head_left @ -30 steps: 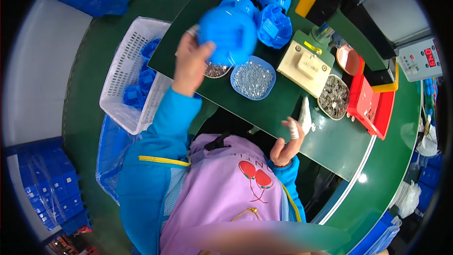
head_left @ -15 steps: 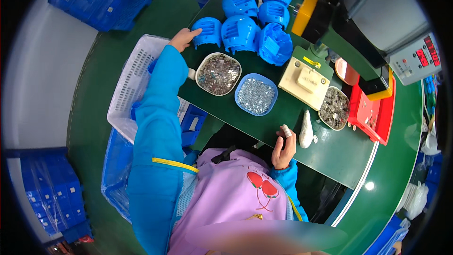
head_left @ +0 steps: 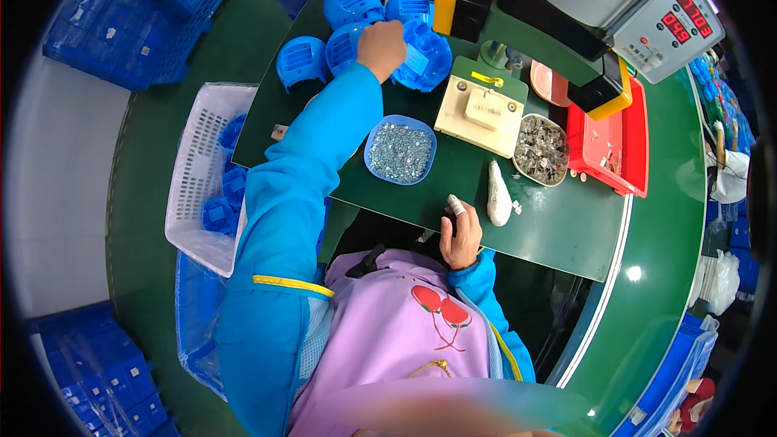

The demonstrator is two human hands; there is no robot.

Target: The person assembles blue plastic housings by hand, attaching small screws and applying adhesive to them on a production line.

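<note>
Left hand reaches far across the green bench, sleeve in bright blue, fingers closed on the rim of a blue round plastic housing. That housing sits at the near right of a cluster of like blue housings standing close together at the far edge of the bench; it appears tilted toward the hand, open side up, ribs visible inside.

Right hand rests at the near edge of the bench, loosely curled, holding nothing that can be made out; one fingertip wears a white cot or tape. Just beside it, to the right, lies a white elongated object, apart from the fingers.

Between the two hands: a shallow blue dish filled with small shiny metal parts. To its right, a cream-coloured block fixture with a raised centre piece. Right of that, a small grey dish of darker metal pieces, touching or nearly touching a red tray. Behind the fixture stands a machine with a grey control box showing red digits.

Left of the bench, lower down: a white mesh basket with several blue housings inside. Blue crates stacked on the floor further left.
</note>
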